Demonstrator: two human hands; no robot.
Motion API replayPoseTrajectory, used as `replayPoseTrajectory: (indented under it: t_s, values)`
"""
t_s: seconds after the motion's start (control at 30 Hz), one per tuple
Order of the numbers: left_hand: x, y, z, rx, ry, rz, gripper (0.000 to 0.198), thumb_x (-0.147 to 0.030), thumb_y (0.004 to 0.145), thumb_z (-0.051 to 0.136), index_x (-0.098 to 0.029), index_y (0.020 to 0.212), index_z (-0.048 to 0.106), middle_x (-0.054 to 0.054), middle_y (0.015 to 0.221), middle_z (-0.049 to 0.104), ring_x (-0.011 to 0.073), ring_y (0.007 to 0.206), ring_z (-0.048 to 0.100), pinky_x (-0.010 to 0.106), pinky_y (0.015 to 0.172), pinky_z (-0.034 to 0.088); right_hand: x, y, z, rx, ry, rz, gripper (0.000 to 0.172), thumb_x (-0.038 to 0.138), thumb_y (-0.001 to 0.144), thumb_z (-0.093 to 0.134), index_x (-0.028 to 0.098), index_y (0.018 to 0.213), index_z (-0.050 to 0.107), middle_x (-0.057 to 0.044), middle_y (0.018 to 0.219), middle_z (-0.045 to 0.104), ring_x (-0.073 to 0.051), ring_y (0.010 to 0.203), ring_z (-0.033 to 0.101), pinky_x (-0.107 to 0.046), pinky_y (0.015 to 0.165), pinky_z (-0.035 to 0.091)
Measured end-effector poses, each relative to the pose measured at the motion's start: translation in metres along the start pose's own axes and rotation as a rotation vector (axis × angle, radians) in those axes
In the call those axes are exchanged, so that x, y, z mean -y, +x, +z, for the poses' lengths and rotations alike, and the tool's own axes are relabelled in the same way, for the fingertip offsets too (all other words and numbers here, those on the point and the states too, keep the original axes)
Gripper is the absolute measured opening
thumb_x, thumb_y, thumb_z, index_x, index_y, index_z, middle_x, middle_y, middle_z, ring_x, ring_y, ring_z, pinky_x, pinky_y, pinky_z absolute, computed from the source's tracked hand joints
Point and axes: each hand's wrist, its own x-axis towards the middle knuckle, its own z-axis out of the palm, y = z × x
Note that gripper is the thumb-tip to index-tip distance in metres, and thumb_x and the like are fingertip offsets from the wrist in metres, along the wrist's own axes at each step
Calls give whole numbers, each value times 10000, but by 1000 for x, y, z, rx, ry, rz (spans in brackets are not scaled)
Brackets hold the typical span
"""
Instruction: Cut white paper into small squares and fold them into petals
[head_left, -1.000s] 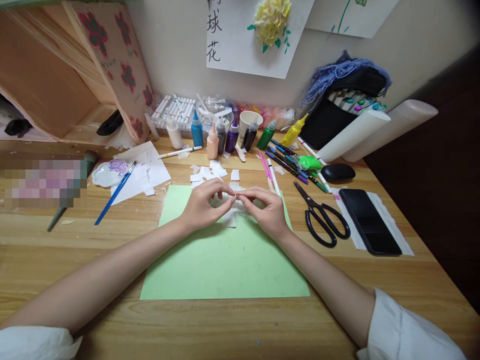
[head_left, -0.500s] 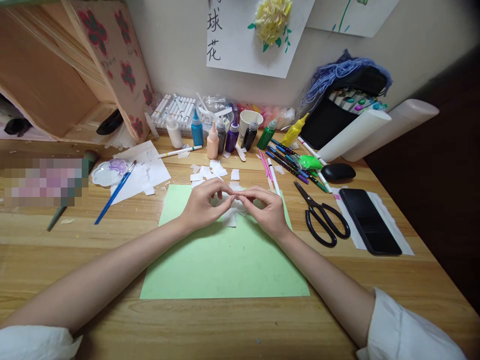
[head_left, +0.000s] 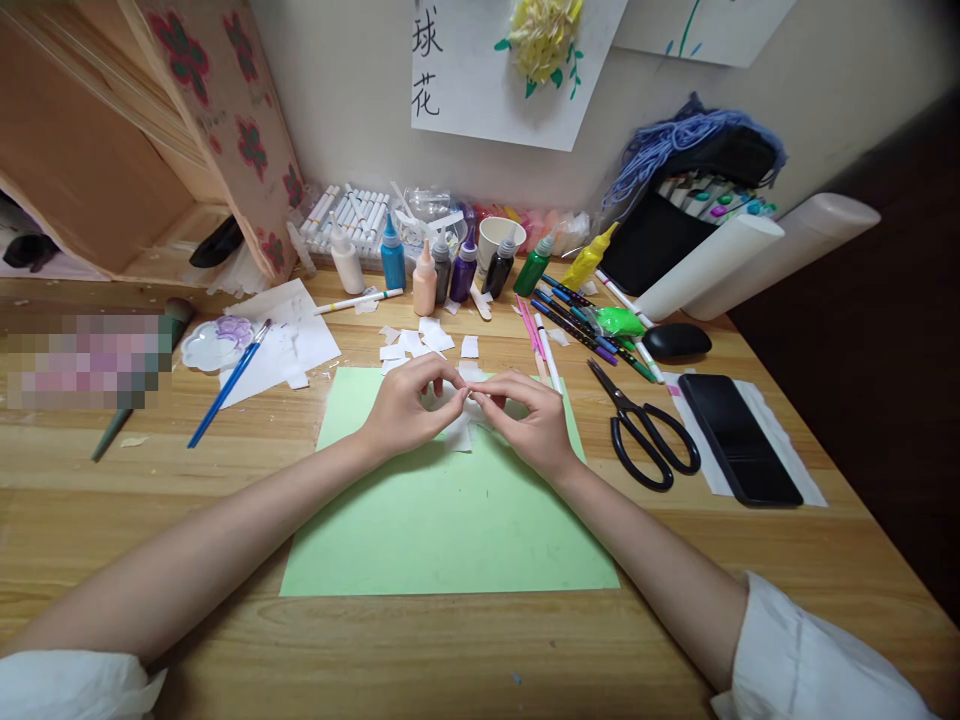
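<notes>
My left hand (head_left: pixel 414 405) and my right hand (head_left: pixel 531 418) meet fingertip to fingertip above a light green sheet of paper (head_left: pixel 450 530). Both are closed in a pinch, thumb against forefinger. Whatever lies between the tips is too small and covered to make out. Under the fingers a white paper piece (head_left: pixel 459 436) rests on the green sheet. Just beyond the hands, several torn white paper scraps (head_left: pixel 435 335) are scattered on the wooden table.
Black-handled scissors (head_left: pixel 645 425) and a phone (head_left: pixel 741 440) lie to the right, near a black mouse (head_left: pixel 677 342). Paint bottles (head_left: pixel 424 280) stand in a row at the back. On the left are a blue paintbrush (head_left: pixel 229 385) and a palette (head_left: pixel 214 345).
My joined fingertips have shifted very slightly, with both hands still pinching at the same place over the green sheet. The whole view has tilted a little. Nothing else has visibly moved.
</notes>
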Motion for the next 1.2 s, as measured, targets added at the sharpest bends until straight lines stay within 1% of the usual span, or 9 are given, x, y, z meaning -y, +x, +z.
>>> replayPoseTrajectory:
  t_s: [0.13, 0.3, 0.53, 0.97, 1.2]
  values:
    - [0, 0, 0, 10, 13, -8, 67, -219, 779, 582, -165, 744, 598, 31, 726, 612, 111, 610, 490, 243, 561, 394, 1, 0, 0, -1, -30, -3, 152, 196, 808, 585, 236, 877, 715, -30, 779, 691, -139, 654, 579, -279, 581, 475]
    - [0, 0, 0, 30, 38, 0, 51, -210, 774, 573, -167, 755, 595, 25, 728, 608, 114, 617, 484, 244, 570, 392, -1, 0, 1, -35, -43, 11, 109, 214, 789, 607, 222, 818, 711, -30, 746, 690, -139, 614, 567, -287, 574, 475]
    - [-1, 0, 1, 50, 73, 4, 32, -194, 758, 578, -166, 747, 588, 19, 727, 604, 114, 624, 483, 246, 585, 389, -3, -1, 2, -48, -32, 30, 81, 191, 768, 622, 204, 788, 699, -29, 732, 681, -137, 617, 565, -283, 581, 474]
    - [-1, -1, 1, 71, 86, 11, 22, -186, 761, 572, -166, 753, 577, 6, 727, 584, 107, 635, 480, 237, 605, 386, -5, 0, 2, -55, 27, 133, 44, 188, 759, 606, 185, 741, 646, -17, 725, 656, -135, 652, 566, -268, 620, 465]
    - [-3, -1, -1, 70, 101, -24, 16, -179, 767, 546, -170, 758, 555, 6, 745, 582, 110, 641, 479, 240, 611, 390, -9, 1, 1, -108, 96, 234, 46, 223, 776, 596, 180, 765, 606, -11, 738, 624, -133, 673, 563, -262, 635, 465]
